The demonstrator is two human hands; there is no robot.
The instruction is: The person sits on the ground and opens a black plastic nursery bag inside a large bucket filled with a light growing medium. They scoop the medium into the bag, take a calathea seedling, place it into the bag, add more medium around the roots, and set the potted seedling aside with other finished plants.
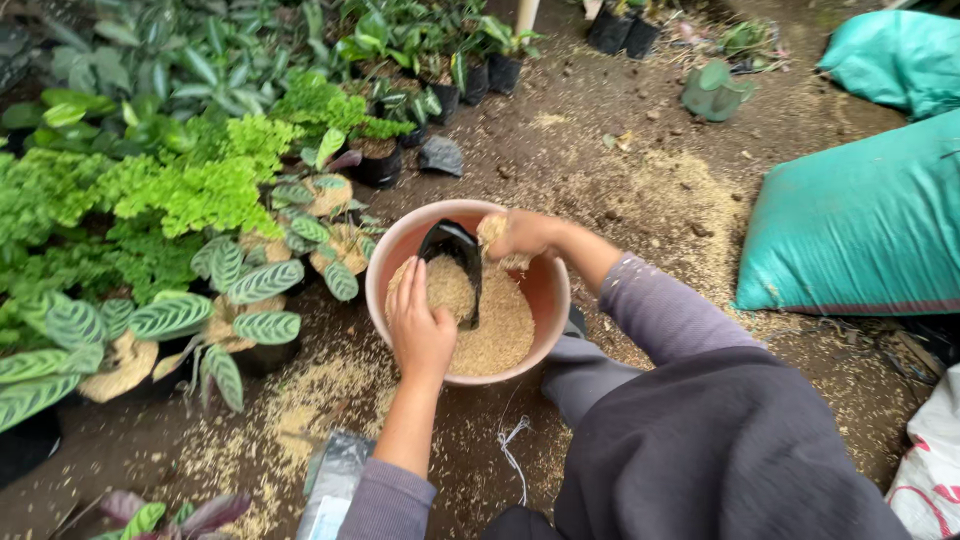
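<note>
Basin [548,290], one, pink, holding husks; left hand [418,325] clamped on one black bag [455,262]; right hand [520,235] fingers together on husks; two teal sacks [860,225]; dirt ground [600,150] outdoors.

Pale pink basin [547,300] holding tan, straw-coloured husks [500,325]; glossy black planting bag [455,250] within. Sleeves [655,300] muted grey-purple. Foreground leaves [265,282] silvery green with dark green feathered striping; ferns [200,190] bright lime green. Sacks [860,220] teal. Ground [570,140] dark brown, flecked with pale husks.
</note>
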